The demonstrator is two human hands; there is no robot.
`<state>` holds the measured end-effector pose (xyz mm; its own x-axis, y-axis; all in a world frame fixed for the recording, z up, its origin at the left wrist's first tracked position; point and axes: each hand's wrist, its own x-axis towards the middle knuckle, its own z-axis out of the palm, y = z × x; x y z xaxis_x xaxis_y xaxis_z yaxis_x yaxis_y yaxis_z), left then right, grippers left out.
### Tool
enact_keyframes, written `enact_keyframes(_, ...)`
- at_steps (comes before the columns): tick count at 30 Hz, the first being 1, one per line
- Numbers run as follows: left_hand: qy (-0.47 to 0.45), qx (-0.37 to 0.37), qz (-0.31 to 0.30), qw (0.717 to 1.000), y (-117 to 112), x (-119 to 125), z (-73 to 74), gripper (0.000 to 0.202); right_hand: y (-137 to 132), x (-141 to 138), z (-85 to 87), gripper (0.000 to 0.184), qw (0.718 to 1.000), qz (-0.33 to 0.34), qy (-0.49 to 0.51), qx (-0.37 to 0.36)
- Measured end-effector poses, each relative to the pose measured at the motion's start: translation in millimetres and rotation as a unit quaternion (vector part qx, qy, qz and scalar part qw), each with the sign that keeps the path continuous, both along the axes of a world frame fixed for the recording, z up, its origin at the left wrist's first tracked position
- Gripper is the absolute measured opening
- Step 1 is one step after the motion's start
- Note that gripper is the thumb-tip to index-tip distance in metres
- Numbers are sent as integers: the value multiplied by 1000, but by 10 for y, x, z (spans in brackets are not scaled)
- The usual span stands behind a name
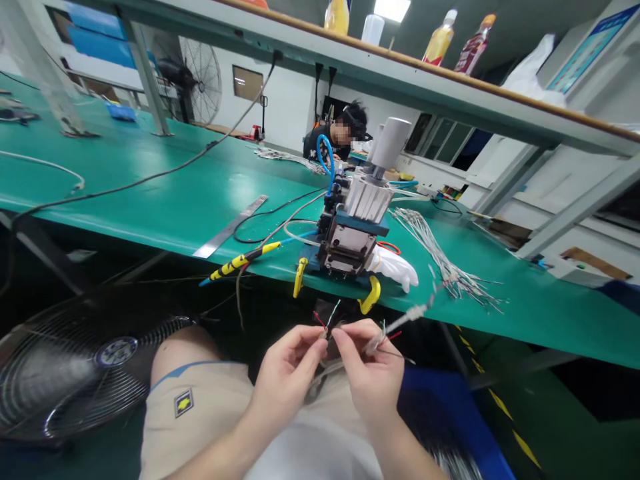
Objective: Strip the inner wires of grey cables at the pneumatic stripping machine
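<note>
My left hand [295, 363] pinches the end of a grey cable [324, 332], from which thin red and green wires fan out upward. Close beside it, my right hand [373, 367] has thumb and forefinger pressed together at the same wires. Another stripped cable end [370, 345], with red, green and dark wires, lies across the right fingers, and a pale cable stretch runs up from there toward the bench. Both hands are over the lap, just below a pneumatic press [353, 230] at the bench edge. What exactly the right fingertips grip is partly hidden.
A green bench [125, 207] carries a steel ruler [230, 227], a bundle of cables [445, 260] and a white glove [395, 267]. A floor fan [90, 373] stands at the left, a blue bin [450, 413] at the right. A person [337, 130] sits across the bench.
</note>
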<state>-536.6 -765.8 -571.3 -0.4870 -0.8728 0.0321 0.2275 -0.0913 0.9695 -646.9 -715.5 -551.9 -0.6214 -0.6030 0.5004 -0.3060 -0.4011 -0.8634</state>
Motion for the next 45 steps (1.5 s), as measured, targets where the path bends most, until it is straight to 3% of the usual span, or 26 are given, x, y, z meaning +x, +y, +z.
enact_keyframes(4, 19, 24, -12, 999, 4, -30, 82, 25, -10, 51, -65, 8, 994, -7, 103, -27)
enact_keyframes(8, 28, 38, -29, 998, -1, -46, 116, 23, -39, 53, -84, 8, 994, -15, 106, -10)
enact_keyframes(12, 62, 48, -33, 996, -35, -31, 87, 25, -65, 40, -75, 5, 999, 22, 24, 13)
enact_keyframes(14, 98, 74, -66, 990, -49, -17, 61, 25, -78, 40, -71, 11, 997, 45, -58, 40)
enact_keyframes(17, 152, 119, -141, 971, -45, -7, 32, 23, -97, 44, -74, 26, 968, 103, -217, 73)
enact_keyframes(19, 166, 129, -151, 966, -32, -10, 23, 22, -101, 42, -80, 32, 947, 135, -282, 80)
enact_keyframes(24, 125, 102, -97, 982, -22, -33, 26, 29, -77, 17, -89, 28, 955, 126, -257, 77)
enact_keyframes(32, 87, 91, -81, 989, -32, -56, 17, 33, -61, -17, 14, 16, 975, 83, -187, 91)
enact_keyframes(35, 137, 117, -101, 978, -23, -41, -19, 30, -59, -23, 21, 25, 953, 110, -262, 101)
enact_keyframes(38, 197, 142, -178, 954, -5, -14, -63, 28, -66, -37, 38, 32, 906, 181, -364, 117)
enact_keyframes(41, 187, 139, -220, 947, 4, 1, -94, 29, -93, -63, 66, 32, 874, 254, -389, 145)
enact_keyframes(43, 159, 131, -195, 959, -3, -1, -101, 31, -109, -81, 65, 32, 875, 263, -376, 153)
enact_keyframes(45, 136, 128, -154, 970, -15, -9, -95, 33, -104, -86, 42, 33, 901, 215, -354, 126)
